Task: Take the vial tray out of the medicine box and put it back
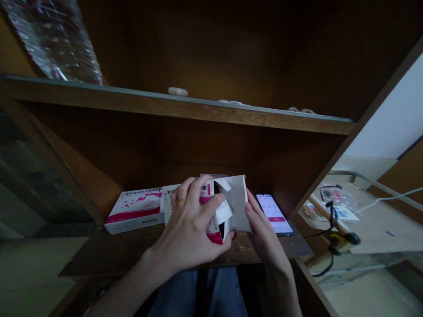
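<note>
Hands hold a small pink and white box (220,211) over the wooden shelf (139,246). Left hand (190,224) wraps its fingers around the box. Right hand (261,224) pinches the open white flap (239,198). Phone (274,213) glows just beside it.

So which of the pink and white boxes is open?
The box held in both hands, left hand and right hand: its end flap is folded out. The box lying flat on the shelf to the left is closed.
</note>
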`<state>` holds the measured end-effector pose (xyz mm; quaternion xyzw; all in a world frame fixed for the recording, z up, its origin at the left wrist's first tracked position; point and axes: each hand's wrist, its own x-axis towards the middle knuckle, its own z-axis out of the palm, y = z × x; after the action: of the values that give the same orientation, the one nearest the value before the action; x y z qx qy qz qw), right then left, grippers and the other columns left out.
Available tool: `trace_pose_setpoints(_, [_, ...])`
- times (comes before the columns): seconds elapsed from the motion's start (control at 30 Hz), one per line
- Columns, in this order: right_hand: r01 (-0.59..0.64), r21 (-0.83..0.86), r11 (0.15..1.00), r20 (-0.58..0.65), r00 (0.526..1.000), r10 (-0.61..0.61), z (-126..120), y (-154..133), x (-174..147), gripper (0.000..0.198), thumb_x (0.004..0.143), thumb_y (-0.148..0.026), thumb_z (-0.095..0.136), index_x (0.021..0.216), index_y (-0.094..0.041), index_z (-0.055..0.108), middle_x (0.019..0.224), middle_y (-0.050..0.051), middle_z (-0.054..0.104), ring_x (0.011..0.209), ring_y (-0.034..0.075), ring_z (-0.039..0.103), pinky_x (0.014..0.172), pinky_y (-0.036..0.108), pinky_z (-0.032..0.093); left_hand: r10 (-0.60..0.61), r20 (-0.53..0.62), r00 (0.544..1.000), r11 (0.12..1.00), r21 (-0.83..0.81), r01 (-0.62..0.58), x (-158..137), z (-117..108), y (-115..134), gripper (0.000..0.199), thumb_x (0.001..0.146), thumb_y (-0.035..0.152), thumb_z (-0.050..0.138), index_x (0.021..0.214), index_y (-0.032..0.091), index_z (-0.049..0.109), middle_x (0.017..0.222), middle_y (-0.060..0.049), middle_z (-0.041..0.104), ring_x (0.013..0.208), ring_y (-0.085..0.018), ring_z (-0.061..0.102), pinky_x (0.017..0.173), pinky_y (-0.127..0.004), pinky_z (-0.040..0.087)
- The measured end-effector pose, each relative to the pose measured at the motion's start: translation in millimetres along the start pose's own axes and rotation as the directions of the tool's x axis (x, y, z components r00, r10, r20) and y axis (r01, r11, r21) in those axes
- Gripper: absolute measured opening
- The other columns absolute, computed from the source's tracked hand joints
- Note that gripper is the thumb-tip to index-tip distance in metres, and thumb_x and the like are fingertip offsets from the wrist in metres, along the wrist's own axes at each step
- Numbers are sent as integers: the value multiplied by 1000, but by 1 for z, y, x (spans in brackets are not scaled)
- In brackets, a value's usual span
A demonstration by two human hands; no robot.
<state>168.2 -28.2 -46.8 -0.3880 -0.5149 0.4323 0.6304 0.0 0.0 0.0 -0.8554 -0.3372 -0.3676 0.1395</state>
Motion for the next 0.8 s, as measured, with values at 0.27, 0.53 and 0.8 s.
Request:
trace_pose_setpoints(0.27, [-22,-20,1000,60,998,23,34,8,-4,61,97,-44,47,150,-41,16,161,-11,14,150,15,10,123,42,9,19,17,1000,999,42,-19,-1,10,-1,73,71,16,62,139,23,37,137,-17,38,126,-38,34,99,-55,35])
trace_pose_setpoints(0.53, [77,-300,951,112,993,-45,30,7,-2,66,98,-45,45,152,-38,9,162,-8,15,150,20,6,123,41,14,40,40,998,998,35,-42,7,16,-1,69,74,16,57,142,18,40,136,-19,41,125,-37,36,98,-53,38])
trace_pose_setpoints(0.8, [142,-90,986,-78,986,-149,28,3,22,57,98,-44,44,151,-31,28,159,-3,28,147,18,24,121,41,20,-45,15,999,999,-3,45,14,22,-3,93,72,29,71,151,18,22,155,-21,28,142,-36,28,111,-53,31])
